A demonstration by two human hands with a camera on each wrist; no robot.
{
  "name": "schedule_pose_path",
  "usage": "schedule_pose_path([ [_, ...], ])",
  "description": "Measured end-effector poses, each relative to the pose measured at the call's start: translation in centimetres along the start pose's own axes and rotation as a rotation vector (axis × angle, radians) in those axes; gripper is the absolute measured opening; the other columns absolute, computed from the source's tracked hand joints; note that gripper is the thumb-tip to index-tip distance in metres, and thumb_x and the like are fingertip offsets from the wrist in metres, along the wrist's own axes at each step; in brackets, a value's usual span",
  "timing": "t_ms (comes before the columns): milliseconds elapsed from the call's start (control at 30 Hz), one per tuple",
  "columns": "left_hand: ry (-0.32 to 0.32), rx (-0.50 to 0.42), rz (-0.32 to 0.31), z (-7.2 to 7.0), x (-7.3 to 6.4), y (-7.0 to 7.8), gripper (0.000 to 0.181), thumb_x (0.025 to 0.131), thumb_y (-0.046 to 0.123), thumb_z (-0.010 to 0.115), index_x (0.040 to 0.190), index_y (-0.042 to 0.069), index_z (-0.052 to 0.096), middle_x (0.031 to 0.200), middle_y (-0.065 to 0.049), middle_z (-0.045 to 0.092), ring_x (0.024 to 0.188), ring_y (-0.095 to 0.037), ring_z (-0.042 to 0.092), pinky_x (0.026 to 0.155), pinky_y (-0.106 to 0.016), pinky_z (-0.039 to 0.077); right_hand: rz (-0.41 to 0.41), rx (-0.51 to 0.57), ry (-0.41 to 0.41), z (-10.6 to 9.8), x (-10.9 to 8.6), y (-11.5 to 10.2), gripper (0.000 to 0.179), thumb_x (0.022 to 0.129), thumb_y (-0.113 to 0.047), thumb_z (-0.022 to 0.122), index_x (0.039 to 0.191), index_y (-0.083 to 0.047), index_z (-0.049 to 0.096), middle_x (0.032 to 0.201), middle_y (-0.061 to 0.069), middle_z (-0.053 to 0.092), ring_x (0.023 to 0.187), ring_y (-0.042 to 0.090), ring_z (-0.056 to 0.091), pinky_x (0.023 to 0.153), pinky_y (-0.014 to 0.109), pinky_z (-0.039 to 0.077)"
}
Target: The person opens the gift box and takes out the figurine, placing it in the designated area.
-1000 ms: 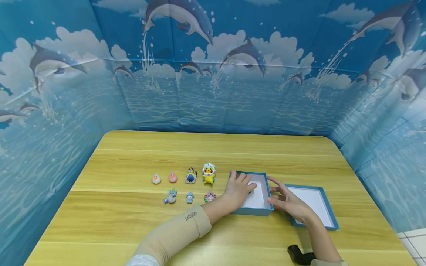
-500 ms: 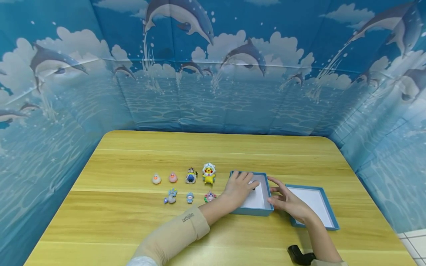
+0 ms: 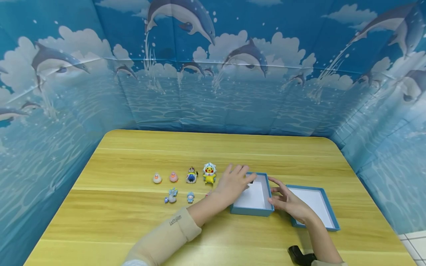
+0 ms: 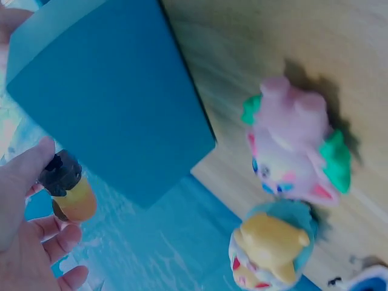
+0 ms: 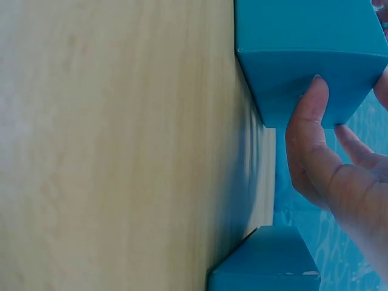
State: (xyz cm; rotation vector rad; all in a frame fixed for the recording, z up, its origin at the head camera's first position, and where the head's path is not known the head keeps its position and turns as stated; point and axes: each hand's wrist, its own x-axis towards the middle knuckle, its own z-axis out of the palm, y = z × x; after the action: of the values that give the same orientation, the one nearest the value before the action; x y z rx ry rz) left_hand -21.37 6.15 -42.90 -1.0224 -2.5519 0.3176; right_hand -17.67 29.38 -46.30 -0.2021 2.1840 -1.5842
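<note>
My left hand (image 3: 231,184) is raised over the left rim of the blue box (image 3: 253,211). Between its thumb and fingers it pinches a small toy figure (image 4: 76,191), dark on top and yellow-orange below; in the head view only a dark bit of it shows. My right hand (image 3: 289,203) rests its thumb and fingertips against the box's right wall, fingers loosely bent. A pink figure with green parts (image 4: 297,139) lies left of the box, mostly hidden by the left forearm in the head view. A yellow figure with a white hood (image 3: 209,173) is beside the left hand.
The box lid (image 3: 324,195), white inside, lies right of the box. Further left sit a white duck (image 3: 157,178), a pink duck (image 3: 173,177), a crowned figure (image 3: 191,175), a blue figure (image 3: 190,197) and a grey-blue figure (image 3: 171,195). A black curved object (image 3: 299,255) is near the right forearm.
My left hand has come up from inside the box and shifted left with the small toy figure in its pinch. The right hand has stayed at the box's right wall.
</note>
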Motion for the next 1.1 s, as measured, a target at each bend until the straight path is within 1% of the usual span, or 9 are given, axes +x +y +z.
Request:
schedule_pose_path([
  [200,0.078,0.029,-0.011,-0.6,-1.4,-1.6,0.035,0.086,0.047,0.055,0.117,0.034,0.047,0.112,0.005,0.044,0.101,-0.011,0.045,0.087,-0.030,0.036,-0.003,0.005,-0.017,-0.1,0.0,-0.1,0.073,0.092,-0.015,0.055,0.146,-0.016,0.006,0.134,0.028,0.020,0.109,0.035,0.043,0.081,0.038,0.044],
  [333,0.118,0.052,-0.021,-0.5,-2.6,-2.8,0.035,0.085,0.048,0.056,0.115,0.032,0.047,0.108,0.003,0.043,0.097,-0.013,0.045,0.085,-0.030,0.036,-0.019,0.006,-0.028,-0.1,-0.1,-0.2,0.074,0.092,-0.015,0.055,0.146,-0.015,0.005,0.134,0.029,0.019,0.110,0.035,0.042,0.082,0.038,0.044],
  [367,0.123,0.041,-0.027,-0.4,-2.9,-3.1,0.035,0.085,0.047,0.057,0.115,0.031,0.046,0.107,0.003,0.043,0.096,-0.013,0.044,0.084,-0.031,0.036,-0.021,0.005,-0.028,-0.1,-0.1,-0.2,0.074,0.092,-0.014,0.055,0.146,-0.014,0.005,0.135,0.029,0.019,0.110,0.035,0.041,0.082,0.038,0.044],
  [500,0.137,-0.013,-0.052,-0.1,-4.3,-4.2,0.035,0.085,0.042,0.060,0.114,0.027,0.047,0.106,0.000,0.043,0.097,-0.016,0.045,0.087,-0.034,0.037,-0.023,0.003,-0.027,-0.1,-0.1,-0.2,0.074,0.092,-0.015,0.055,0.146,-0.015,0.006,0.135,0.029,0.019,0.113,0.039,0.040,0.083,0.039,0.044],
  [600,0.139,-0.024,-0.068,-0.1,-5.2,-5.0,0.032,0.087,0.040,0.059,0.114,0.026,0.048,0.104,0.000,0.043,0.094,-0.017,0.044,0.088,-0.036,0.038,-0.022,0.001,-0.024,-0.1,-0.2,-0.2,0.074,0.092,-0.015,0.055,0.147,-0.015,0.006,0.135,0.029,0.019,0.116,0.042,0.038,0.084,0.040,0.044],
  [700,0.131,-0.017,-0.081,-0.2,-6.1,-5.6,0.031,0.087,0.040,0.058,0.113,0.025,0.048,0.103,-0.001,0.043,0.090,-0.018,0.042,0.086,-0.036,0.038,-0.023,-0.001,-0.022,-0.1,-0.2,-0.1,0.074,0.092,-0.015,0.055,0.147,-0.015,0.006,0.136,0.030,0.019,0.119,0.044,0.036,0.084,0.041,0.045],
  [833,0.106,-0.076,-0.096,-0.3,-7.2,-6.4,0.034,0.086,0.036,0.062,0.115,0.024,0.048,0.105,-0.002,0.043,0.091,-0.020,0.042,0.087,-0.038,0.037,-0.025,0.003,-0.023,-0.1,-0.3,-0.1,0.074,0.092,-0.015,0.055,0.147,-0.016,0.006,0.136,0.030,0.018,0.119,0.046,0.035,0.084,0.041,0.045],
  [933,0.114,-0.124,-0.105,-0.3,-8.0,-7.0,0.038,0.083,0.033,0.065,0.117,0.023,0.050,0.105,-0.003,0.044,0.091,-0.021,0.043,0.087,-0.040,0.037,-0.025,0.005,-0.024,-0.1,-0.3,-0.2,0.074,0.091,-0.015,0.055,0.147,-0.016,0.006,0.136,0.031,0.018,0.120,0.046,0.034,0.084,0.041,0.045],
  [1100,0.137,-0.079,-0.127,-0.4,-9.6,-8.0,0.037,0.082,0.033,0.066,0.114,0.023,0.050,0.102,-0.003,0.045,0.089,-0.021,0.045,0.085,-0.040,0.040,-0.019,0.005,-0.021,0.0,-0.3,-0.2,0.074,0.091,-0.015,0.055,0.147,-0.016,0.006,0.137,0.030,0.018,0.119,0.046,0.035,0.083,0.041,0.045],
])
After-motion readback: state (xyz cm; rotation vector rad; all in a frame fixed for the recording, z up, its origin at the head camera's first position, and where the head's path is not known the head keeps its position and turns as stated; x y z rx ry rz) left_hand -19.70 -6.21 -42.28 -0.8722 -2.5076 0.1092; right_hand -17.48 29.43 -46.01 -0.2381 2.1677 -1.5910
